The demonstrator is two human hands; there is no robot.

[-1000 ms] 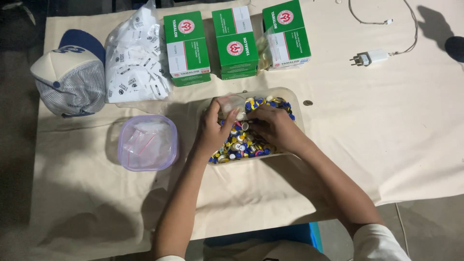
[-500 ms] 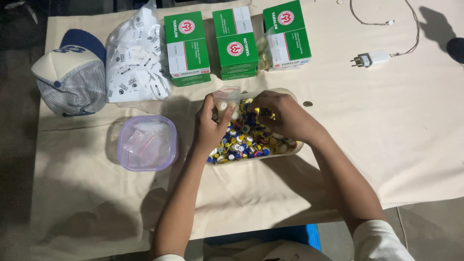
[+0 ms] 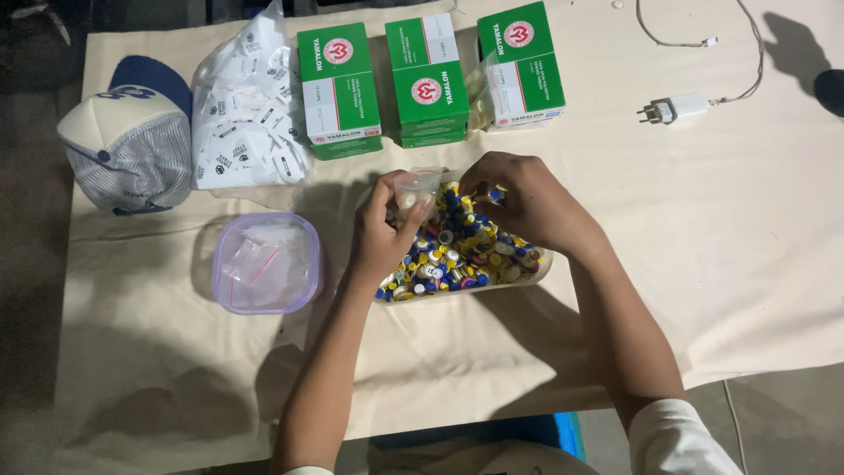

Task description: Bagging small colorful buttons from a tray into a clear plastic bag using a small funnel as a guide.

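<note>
Cream cloth covers your worktop (image 3: pixel 721 264), and dark floor shows along the left edge and at the bottom corners. Your left hand (image 3: pixel 387 233) pinches a small clear bag (image 3: pixel 416 185) at its mouth, holding it just above the near-left end of a shallow tray (image 3: pixel 536 269) heaped with little blue, yellow and white caps (image 3: pixel 466 255). Your right hand (image 3: pixel 519 198) is curled over the far end of that heap, fingertips pressed together close beside the bag; whether they grip a cap you cannot tell, since the fingers cover whatever is there.

Left of the tray, near your left wrist, stands a clear tub (image 3: pixel 266 262) with a lilac rim, holding more small clear bags. Behind it lies a big clear sack (image 3: pixel 246 114) stuffed with white packets, and beside that a cap with a mesh back and blue brim (image 3: pixel 132 141). Three green and white boxes (image 3: pixel 428 79) stand in a row beyond the tray, close to your hands but not touching them. Far right, a white plug with its thin cable (image 3: pixel 677 107) lies well apart from everything else.

Your hands and forearms hide much of the tray's far rim and left end. A dark shape at the upper right edge is cut off, and something blue under the near edge of the worktop is too little seen to name.
</note>
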